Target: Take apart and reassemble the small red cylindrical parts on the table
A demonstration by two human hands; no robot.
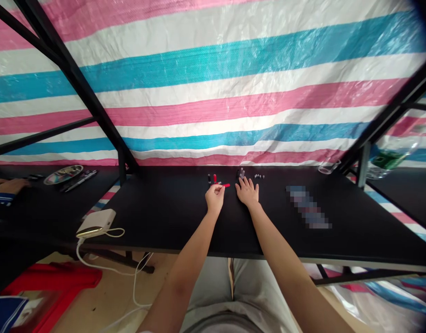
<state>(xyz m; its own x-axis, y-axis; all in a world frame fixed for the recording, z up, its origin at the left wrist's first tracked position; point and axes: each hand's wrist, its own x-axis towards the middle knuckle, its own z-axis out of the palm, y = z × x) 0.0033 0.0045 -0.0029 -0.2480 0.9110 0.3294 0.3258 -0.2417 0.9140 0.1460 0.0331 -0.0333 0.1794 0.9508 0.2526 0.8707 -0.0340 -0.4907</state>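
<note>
While the left hand [215, 198] is pinching a short red piece [227, 185] between thumb and fingertips, the right hand [248, 192] is lying palm down with its fingers loosely spread. The red piece is pointing out to the right of the left fingertips, low over the black tabletop [164, 199]. Just beyond that hand, a red cap [215, 178] and a black cap [209, 178] are standing side by side. The right fingertips are reaching up to a small clump of clear pieces [242, 173]; whether they are pressing on it or only hovering is impossible to tell, but the fingers are not closing around anything visible. Near them, to the right, a short row of small pale pieces [259, 176] is sitting apart. Farther right, a blurred-out object [308, 206] is lying flat, and a clear cup [329, 167] is standing by the frame. On the left, a white box [97, 222] is resting near the table edge, trailing a cable. Beyond it, at the neighbouring table, a co-worker's hand [14, 186] is resting near a shiny oval dish [63, 175] and some pens [82, 180].
</note>
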